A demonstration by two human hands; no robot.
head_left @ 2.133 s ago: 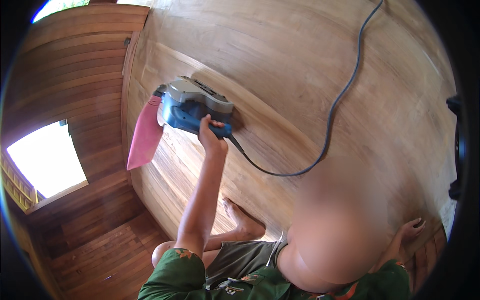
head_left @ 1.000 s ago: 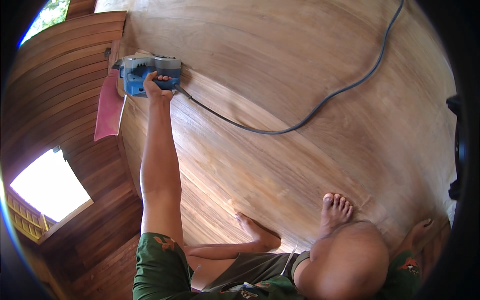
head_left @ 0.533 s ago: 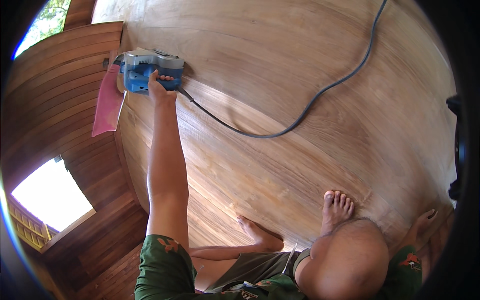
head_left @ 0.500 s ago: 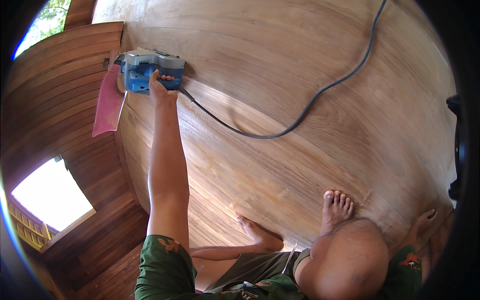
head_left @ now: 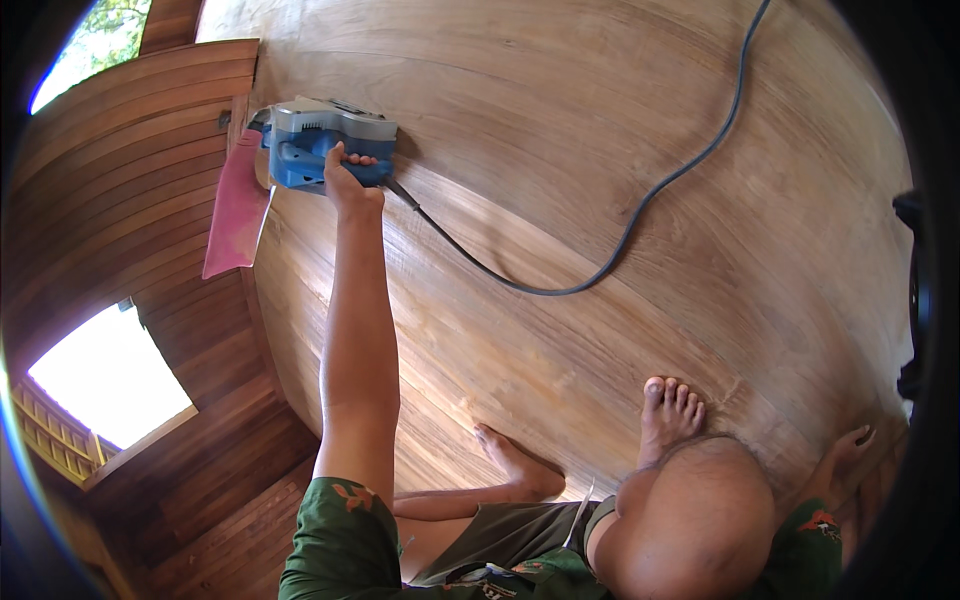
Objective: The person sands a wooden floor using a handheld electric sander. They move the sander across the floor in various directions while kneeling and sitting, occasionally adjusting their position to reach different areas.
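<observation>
My left hand [head_left: 350, 180] is closed round the rear handle of a blue and grey belt sander [head_left: 318, 128], with the arm stretched far forward. The sander rests on the wooden floor [head_left: 520, 330] near the far left wall. From its left end hangs a pink dust bag [head_left: 232, 215]. A dark power cord [head_left: 560, 291] leaves the handle, loops across the boards and runs off at the far right. At the lower right edge, my right hand [head_left: 850, 447] lies low by the floor beside my raised knee, fingers stretched out and partly in shadow, holding nothing that shows.
A wall of reddish-brown planks [head_left: 130, 160] closes off the left side, with a bright opening [head_left: 115, 380] low in it. My bare feet [head_left: 668, 412] rest on the boards close to me. A dark object [head_left: 910, 290] stands at the right rim.
My left hand and the sander have moved a little to the right, with the dust bag following. The cord's loop has shifted right and nearer. My right hand stays about where it was.
</observation>
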